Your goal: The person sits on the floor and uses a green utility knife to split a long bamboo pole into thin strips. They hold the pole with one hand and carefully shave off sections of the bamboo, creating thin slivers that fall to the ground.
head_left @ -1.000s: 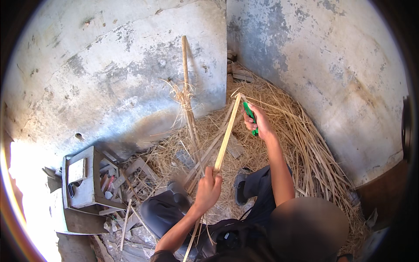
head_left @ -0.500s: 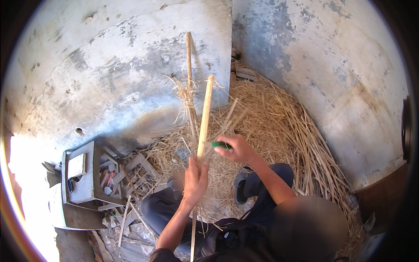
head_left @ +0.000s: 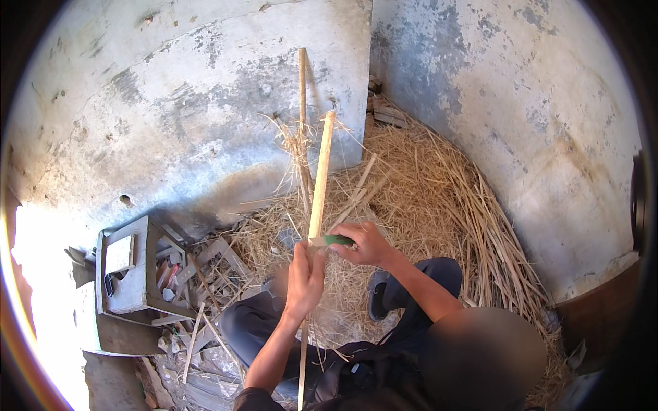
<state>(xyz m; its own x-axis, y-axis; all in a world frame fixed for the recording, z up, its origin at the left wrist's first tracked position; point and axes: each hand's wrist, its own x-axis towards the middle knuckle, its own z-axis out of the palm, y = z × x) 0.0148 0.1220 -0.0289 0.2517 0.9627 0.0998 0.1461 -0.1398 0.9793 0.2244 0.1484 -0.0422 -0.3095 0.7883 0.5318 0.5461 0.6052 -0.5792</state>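
Head view: my left hand (head_left: pixel 303 277) grips the long cane strip (head_left: pixel 320 179), held near upright over the straw pile (head_left: pixel 425 192). My right hand (head_left: pixel 364 244) clasps a green-handled knife (head_left: pixel 337 240) against the strip

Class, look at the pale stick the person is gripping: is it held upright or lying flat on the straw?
Upright. The stick rises from the left hand, its top against the wall, well above the straw.

Pale wooden stick (head_left: pixel 320 179); seemingly green-plastic-handled tool (head_left: pixel 338 240)
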